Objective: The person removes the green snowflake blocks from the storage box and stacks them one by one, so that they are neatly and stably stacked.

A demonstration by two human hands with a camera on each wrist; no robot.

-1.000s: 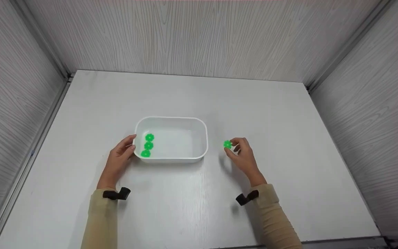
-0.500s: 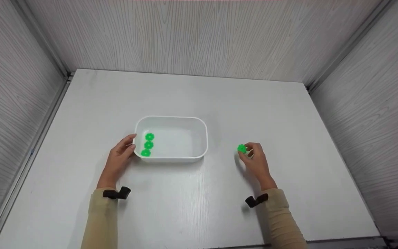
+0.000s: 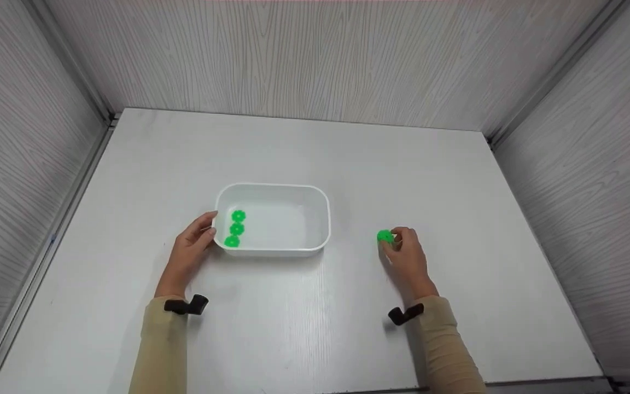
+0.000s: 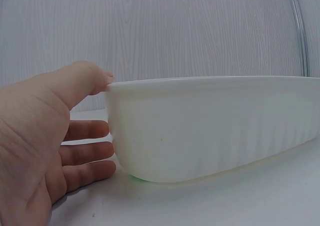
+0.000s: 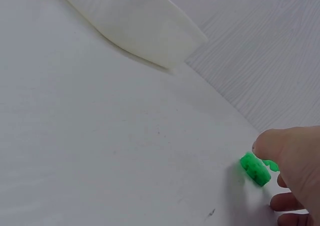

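A white rectangular plastic tub [image 3: 271, 250] stands on the table. Three green flower-shaped pieces [image 3: 237, 229] lie in a column along its left inner side. My left hand [image 3: 190, 246] rests against the tub's left end. In the left wrist view, its thumb [image 4: 85, 78] is at the rim and its extended fingers [image 4: 90, 153] lie against the outer wall. Right of the tub, my right hand [image 3: 407, 257] pinches a green flower-shaped piece [image 3: 384, 236] between thumb and fingers. That piece stands on edge in the right wrist view, with more green partly hidden behind the thumb [image 5: 270, 145].
The white table [image 3: 271, 339] is enclosed by pale wood-grain panels [image 3: 315, 60] at the back and both sides. Black bands [image 3: 186, 306] are worn over both sleeve cuffs.
My right hand has moved right and slightly toward me with the green piece, which has tipped in its grip. The left hand and tub have kept their place.
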